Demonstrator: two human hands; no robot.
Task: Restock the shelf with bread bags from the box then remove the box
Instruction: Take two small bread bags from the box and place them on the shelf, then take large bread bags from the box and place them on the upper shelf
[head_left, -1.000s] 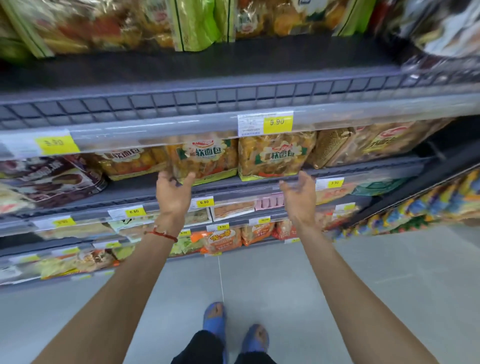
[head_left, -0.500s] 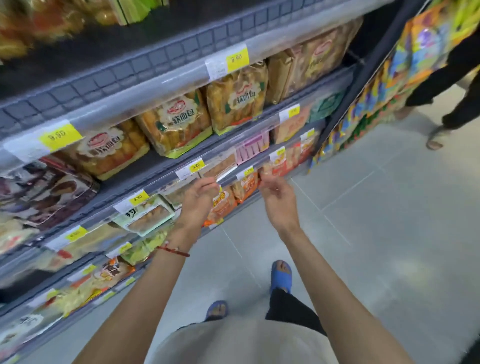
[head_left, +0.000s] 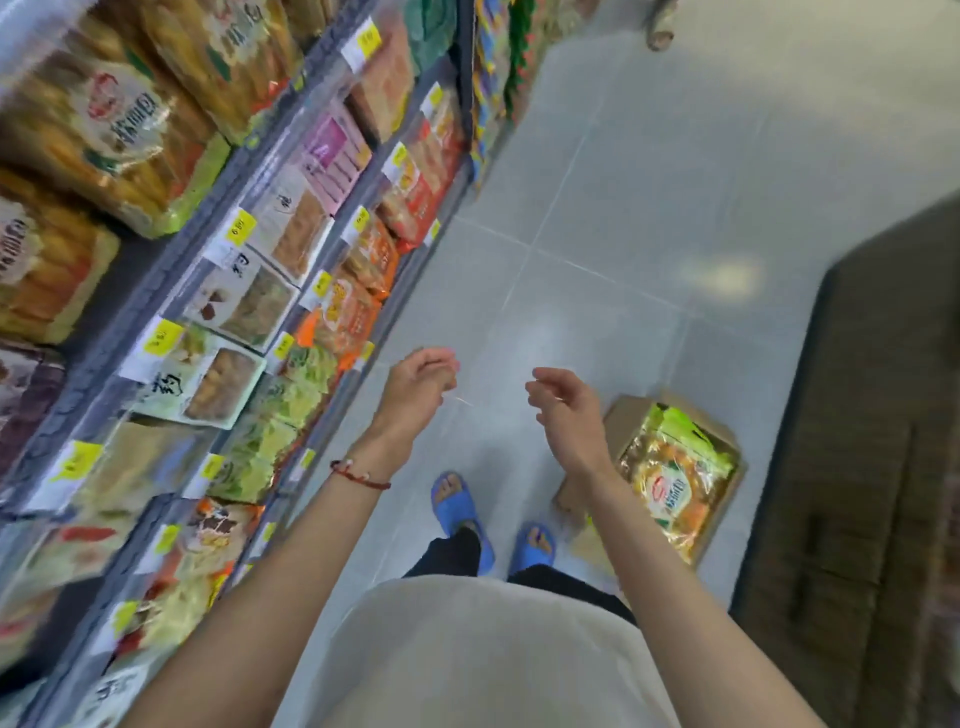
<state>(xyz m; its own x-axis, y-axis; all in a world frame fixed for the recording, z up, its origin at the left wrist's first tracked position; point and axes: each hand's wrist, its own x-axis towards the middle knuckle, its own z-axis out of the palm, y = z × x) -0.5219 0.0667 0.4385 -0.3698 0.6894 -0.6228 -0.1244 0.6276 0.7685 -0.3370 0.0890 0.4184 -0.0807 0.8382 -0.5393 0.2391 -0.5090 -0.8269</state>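
Between bags. Left hand (head_left: 422, 382) and right hand (head_left: 563, 408) both empty, fingers loosely curled, over floor. Cardboard box (head_left: 621, 415) on floor by right foot, bread bags (head_left: 675, 483) inside. Next: bend, grab bag, lift to shelf (head_left: 291, 124).

Yellow price tag (head_left: 240, 227): 6.80; other labels blurred.

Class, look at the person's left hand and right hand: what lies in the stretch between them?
In the head view, nothing is held between the left hand and right hand; only bare grey floor shows there.
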